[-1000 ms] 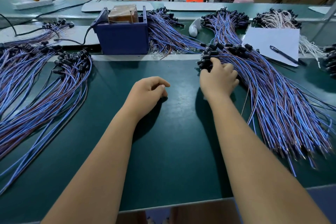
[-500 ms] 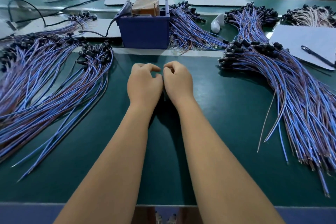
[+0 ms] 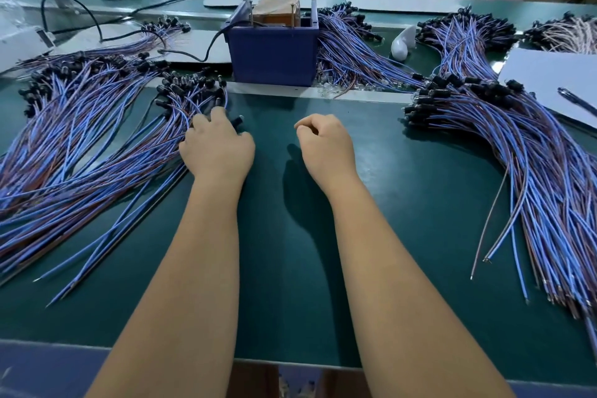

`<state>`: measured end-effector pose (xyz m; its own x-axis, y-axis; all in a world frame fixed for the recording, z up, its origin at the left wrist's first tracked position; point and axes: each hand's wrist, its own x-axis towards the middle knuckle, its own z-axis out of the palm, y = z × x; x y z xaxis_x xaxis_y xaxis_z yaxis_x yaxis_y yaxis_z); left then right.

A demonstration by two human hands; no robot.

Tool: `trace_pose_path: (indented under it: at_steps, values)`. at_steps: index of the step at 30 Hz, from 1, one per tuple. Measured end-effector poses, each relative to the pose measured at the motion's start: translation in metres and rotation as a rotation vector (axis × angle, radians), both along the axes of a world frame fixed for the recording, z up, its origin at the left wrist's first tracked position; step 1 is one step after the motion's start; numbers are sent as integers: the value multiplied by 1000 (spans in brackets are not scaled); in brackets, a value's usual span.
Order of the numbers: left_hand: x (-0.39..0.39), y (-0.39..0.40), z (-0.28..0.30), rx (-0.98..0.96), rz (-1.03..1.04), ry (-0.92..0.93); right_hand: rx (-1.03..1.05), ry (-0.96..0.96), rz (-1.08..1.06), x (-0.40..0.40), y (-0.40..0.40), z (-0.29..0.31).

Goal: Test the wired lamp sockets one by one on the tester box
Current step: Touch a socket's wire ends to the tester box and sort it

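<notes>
The blue tester box [image 3: 273, 52], with a brown block and upright pins on top, stands at the back middle of the green mat [image 3: 323, 236]. To its left lies a pile of blue-and-brown wired lamp sockets [image 3: 97, 145], and a second pile [image 3: 523, 165] fans out on the right. My left hand [image 3: 216, 147] rests on the right edge of the left pile, fingers curled over the wires. One black socket [image 3: 237, 122] pokes out past its fingertips. My right hand [image 3: 326, 145] hovers over the bare mat in front of the box, curled in a loose fist and holding nothing.
More wired sockets lie behind the box [image 3: 349, 48] and at the back right [image 3: 462, 35]. A white sheet [image 3: 546, 81] with a pen [image 3: 578, 101] sits far right. A white plastic piece [image 3: 402, 42] and a black cable [image 3: 206, 48] flank the box.
The right hand took a socket from the right pile and met the left hand mid-mat. The left hand has since moved left onto the left pile; the right hand stays central.
</notes>
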<state>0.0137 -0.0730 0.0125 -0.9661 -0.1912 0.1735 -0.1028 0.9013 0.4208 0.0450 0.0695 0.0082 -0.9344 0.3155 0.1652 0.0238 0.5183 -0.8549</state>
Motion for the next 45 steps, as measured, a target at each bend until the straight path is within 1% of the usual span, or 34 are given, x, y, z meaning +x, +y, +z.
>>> trace_pose_path:
  at_steps: [5, 7, 8, 10, 12, 13, 14, 16, 17, 19, 21, 22, 24, 26, 28, 30, 32, 34, 35, 38, 40, 42, 45]
  values:
    - [-1, -2, -2, -21, -5, 20, 20, 2, 3, -1, 0, -1]
    - [0, -2, -4, 40, -8, 73, 16, 11, 6, -2, 0, -2]
    - [0, -2, -4, 123, -20, 128, 0, 23, 3, -1, 0, -2]
    - [0, 1, -2, 375, -99, 271, -83, 59, -5, 0, -1, -2]
    - [4, 9, 5, 654, -224, 382, -232, 92, 19, 1, -2, 1]
    - [6, 15, 8, 797, -288, 398, -338, 100, 58, 1, -4, 3]
    - [8, 21, 11, 952, -353, 381, -468, 98, 112, 2, -6, 5]
    - [13, 31, 17, 1271, -497, 276, -751, 50, 222, 2, -9, 10]
    - [15, 33, 19, 1398, -563, 222, -858, 13, 264, 2, -8, 12]
    - [16, 34, 21, 1575, -667, 117, -961, -34, 314, 2, -2, 13]
    - [16, 29, 23, 1691, -763, -50, -1004, -47, 332, 2, 5, 14]
    - [17, 28, 23, 1709, -811, -155, -1029, -58, 333, 2, 7, 15]
    - [21, 27, 24, 1637, -873, -353, -1079, -100, 323, 4, 9, 16]
    - [24, 31, 23, 1466, -916, -507, -1122, -130, 304, 4, 8, 16]
    - [28, 37, 21, 1244, -951, -630, -1140, -123, 256, 5, 10, 16]
    - [30, 40, 20, 1038, -978, -722, -1178, -46, 203, 6, 12, 17]
    - [29, 39, 20, 951, -1006, -769, -1194, 38, 174, 5, 16, 17]
    - [25, 36, 20, 994, -961, -740, -1187, 73, 172, 5, 19, 16]
    - [23, 36, 18, 1040, -892, -673, -1182, 83, 181, 6, 21, 16]
    - [12, 34, 12, 1181, -560, -377, -1155, 98, 219, 6, 23, 15]
    - [6, 31, 9, 1239, -356, -220, -1093, 72, 236, 7, 22, 16]
    - [3, 29, 6, 1256, -301, -159, -973, 49, 236, 7, 19, 16]
    - [5, 32, 4, 1254, -378, -128, -752, 29, 226, 6, 9, 13]
